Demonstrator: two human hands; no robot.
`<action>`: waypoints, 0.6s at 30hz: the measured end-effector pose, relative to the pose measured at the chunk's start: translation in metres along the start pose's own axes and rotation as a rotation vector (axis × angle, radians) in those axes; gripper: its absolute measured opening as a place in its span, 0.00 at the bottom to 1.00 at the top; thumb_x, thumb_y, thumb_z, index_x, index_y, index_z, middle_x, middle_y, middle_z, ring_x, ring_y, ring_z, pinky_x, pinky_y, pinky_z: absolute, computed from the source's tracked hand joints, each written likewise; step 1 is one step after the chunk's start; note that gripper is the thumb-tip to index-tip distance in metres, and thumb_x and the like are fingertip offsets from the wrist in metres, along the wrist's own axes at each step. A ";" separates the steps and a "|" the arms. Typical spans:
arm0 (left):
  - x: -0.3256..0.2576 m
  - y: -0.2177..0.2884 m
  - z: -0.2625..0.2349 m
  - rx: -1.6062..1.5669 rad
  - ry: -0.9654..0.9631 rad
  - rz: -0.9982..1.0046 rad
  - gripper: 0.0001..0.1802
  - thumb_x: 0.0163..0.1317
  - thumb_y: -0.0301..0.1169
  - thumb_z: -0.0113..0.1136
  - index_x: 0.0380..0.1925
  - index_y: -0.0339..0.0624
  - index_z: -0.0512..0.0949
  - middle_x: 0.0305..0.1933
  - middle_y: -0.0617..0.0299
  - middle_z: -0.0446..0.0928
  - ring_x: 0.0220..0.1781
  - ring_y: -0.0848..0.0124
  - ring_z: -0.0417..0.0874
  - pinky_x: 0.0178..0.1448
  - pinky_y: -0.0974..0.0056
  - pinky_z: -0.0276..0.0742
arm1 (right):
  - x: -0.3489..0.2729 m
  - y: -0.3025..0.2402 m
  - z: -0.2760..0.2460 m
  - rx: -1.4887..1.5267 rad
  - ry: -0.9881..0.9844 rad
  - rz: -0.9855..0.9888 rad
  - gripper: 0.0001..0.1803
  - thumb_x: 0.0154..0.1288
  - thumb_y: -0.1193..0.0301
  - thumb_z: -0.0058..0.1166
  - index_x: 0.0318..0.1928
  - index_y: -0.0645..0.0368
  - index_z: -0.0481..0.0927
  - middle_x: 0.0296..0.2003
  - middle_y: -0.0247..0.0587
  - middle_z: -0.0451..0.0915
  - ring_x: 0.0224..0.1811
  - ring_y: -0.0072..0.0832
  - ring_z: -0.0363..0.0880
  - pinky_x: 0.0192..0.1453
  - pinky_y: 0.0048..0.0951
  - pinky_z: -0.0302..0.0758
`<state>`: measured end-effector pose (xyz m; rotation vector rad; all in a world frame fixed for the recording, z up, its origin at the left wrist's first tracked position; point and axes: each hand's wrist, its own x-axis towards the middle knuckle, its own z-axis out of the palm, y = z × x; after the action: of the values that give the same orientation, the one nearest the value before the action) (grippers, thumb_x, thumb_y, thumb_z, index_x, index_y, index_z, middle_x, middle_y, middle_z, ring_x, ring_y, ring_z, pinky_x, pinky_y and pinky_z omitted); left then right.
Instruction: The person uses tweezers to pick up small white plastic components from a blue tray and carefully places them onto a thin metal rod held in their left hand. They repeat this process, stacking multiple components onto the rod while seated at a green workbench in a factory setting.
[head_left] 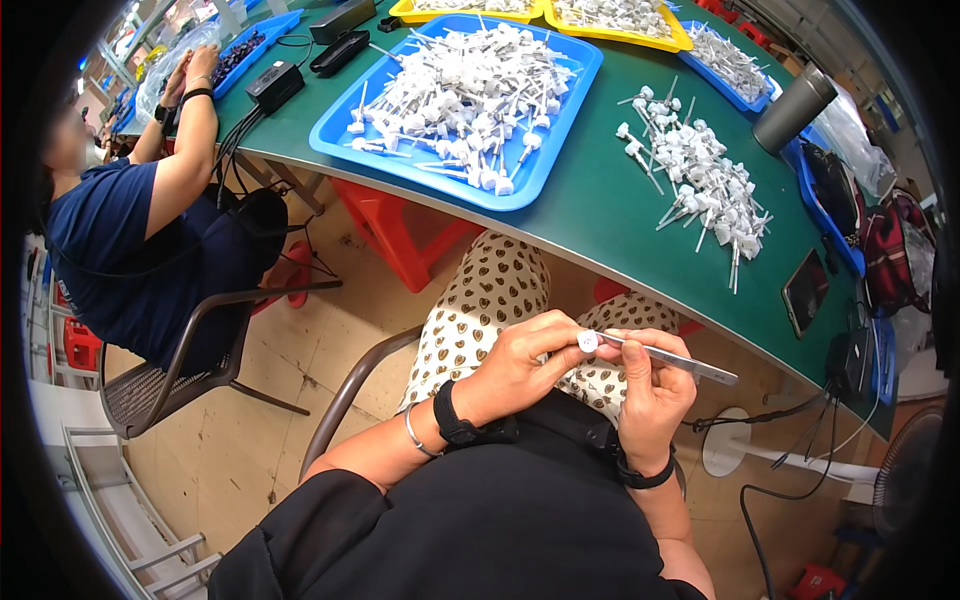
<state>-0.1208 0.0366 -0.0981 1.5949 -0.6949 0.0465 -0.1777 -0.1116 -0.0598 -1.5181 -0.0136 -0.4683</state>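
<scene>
Above my lap, my left hand (532, 357) pinches a small white plastic part with a round head (588, 341) between thumb and fingertips. My right hand (652, 385) grips a slim, flat metal tool (690, 364), its back end sticking out to the right. The tool's front end meets the white part; whether it is a blade or tweezers I cannot tell. On the green table ahead, a blue tray (335, 130) carries a heap of white parts with thin stems (470, 90). A loose pile of similar parts (705, 180) lies right of the tray.
Yellow trays (690, 42) stand at the far edge, beside another blue tray (765, 103). A grey metal flask (795, 110) and a phone (805, 292) are on the right. A co-worker (140, 220) sits at the left. Red stools (400, 235) stand under the table; a fan (905, 470) is lower right.
</scene>
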 end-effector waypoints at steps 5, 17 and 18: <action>-0.001 -0.001 0.001 -0.011 0.004 -0.011 0.07 0.61 0.22 0.64 0.40 0.36 0.83 0.33 0.59 0.79 0.32 0.66 0.81 0.35 0.65 0.76 | -0.001 0.000 0.000 0.016 0.010 0.014 0.05 0.71 0.80 0.52 0.45 0.69 0.75 0.39 0.48 0.84 0.39 0.26 0.85 0.47 0.25 0.82; -0.002 -0.004 0.001 0.047 0.002 0.027 0.12 0.59 0.21 0.65 0.44 0.40 0.83 0.34 0.59 0.79 0.34 0.65 0.81 0.36 0.64 0.76 | 0.000 -0.001 -0.003 -0.093 -0.058 -0.004 0.05 0.72 0.79 0.50 0.45 0.68 0.74 0.39 0.47 0.83 0.38 0.25 0.83 0.47 0.25 0.81; -0.002 -0.004 0.001 0.052 0.003 0.026 0.12 0.59 0.21 0.65 0.44 0.41 0.83 0.34 0.59 0.79 0.34 0.64 0.81 0.36 0.64 0.77 | -0.001 -0.001 -0.003 -0.109 -0.060 -0.006 0.05 0.72 0.79 0.51 0.45 0.68 0.74 0.39 0.47 0.83 0.38 0.25 0.83 0.46 0.25 0.81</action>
<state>-0.1212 0.0365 -0.1026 1.6350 -0.7175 0.0861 -0.1794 -0.1145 -0.0591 -1.6393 -0.0395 -0.4343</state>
